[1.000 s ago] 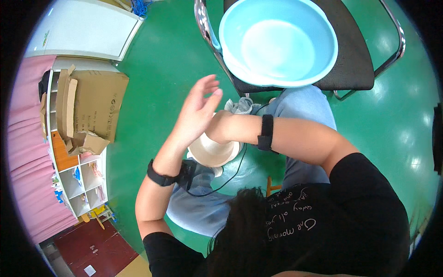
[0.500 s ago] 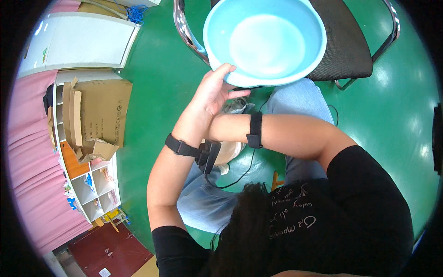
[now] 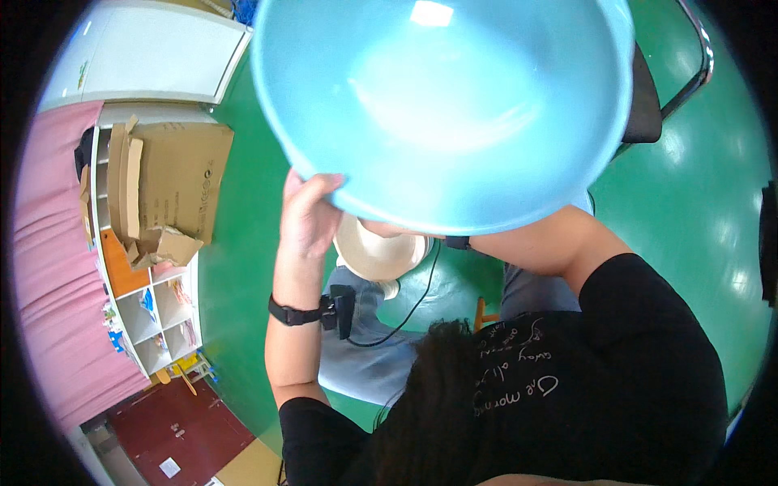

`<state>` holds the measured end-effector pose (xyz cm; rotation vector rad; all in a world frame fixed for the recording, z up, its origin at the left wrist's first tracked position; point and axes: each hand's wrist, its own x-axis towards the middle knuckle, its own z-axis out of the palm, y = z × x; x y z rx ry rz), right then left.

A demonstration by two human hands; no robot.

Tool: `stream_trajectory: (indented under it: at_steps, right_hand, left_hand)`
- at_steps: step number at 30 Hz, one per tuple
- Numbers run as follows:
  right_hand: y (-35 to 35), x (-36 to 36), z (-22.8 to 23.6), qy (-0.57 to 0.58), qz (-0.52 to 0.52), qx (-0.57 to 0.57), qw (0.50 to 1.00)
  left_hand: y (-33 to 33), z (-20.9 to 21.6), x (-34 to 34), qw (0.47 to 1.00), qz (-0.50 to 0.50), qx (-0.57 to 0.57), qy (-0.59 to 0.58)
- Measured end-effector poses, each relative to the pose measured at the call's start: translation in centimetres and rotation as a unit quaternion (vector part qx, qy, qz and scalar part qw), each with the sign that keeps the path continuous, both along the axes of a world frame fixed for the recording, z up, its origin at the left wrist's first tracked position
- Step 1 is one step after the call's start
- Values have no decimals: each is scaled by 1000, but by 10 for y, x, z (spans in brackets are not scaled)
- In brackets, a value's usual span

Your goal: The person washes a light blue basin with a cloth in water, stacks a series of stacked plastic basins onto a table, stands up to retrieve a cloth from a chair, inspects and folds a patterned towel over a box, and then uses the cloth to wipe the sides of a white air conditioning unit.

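A large light-blue plastic basin (image 3: 446, 174) is lifted close in the upper middle of the view, its inside facing me. My left hand (image 3: 312, 215) is closed on the basin's near-left rim, thumb over the edge and fingers hidden behind it. Below the basin, my right forearm crosses to the left, and only a small part of my right hand (image 3: 382, 229) shows beneath the rim. Its fingers are hidden, so its grip cannot be read. Under it, a cream-coloured bucket (image 3: 379, 261) sits low between my legs, partly covered.
A black chair (image 3: 646, 105) with chrome arms stands behind the basin at right. On the left are a cardboard box (image 3: 182, 182), white shelving (image 3: 146, 338) and a white cabinet (image 3: 154, 61). A black cable (image 3: 421, 304) hangs near my knees above the green floor.
The basin has risen from over the chair seat, nearer to me, and looks much larger. My left hand moved left and down with it. The right hand's area now lies beneath the basin.
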<state>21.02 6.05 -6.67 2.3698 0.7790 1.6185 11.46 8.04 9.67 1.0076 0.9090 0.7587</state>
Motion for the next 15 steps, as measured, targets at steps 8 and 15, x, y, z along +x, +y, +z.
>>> stream_trajectory:
  at_steps: [8, 15]
  right_hand:
    - [5, 2, 58, -458, -572, 578, -358]
    - [16, 1, 66, -567, -629, 412, -336]
  left_hand:
    - [-4, -15, -139, 958, 266, 23, -107]
    - [-15, -72, -189, 930, 354, -11, -94]
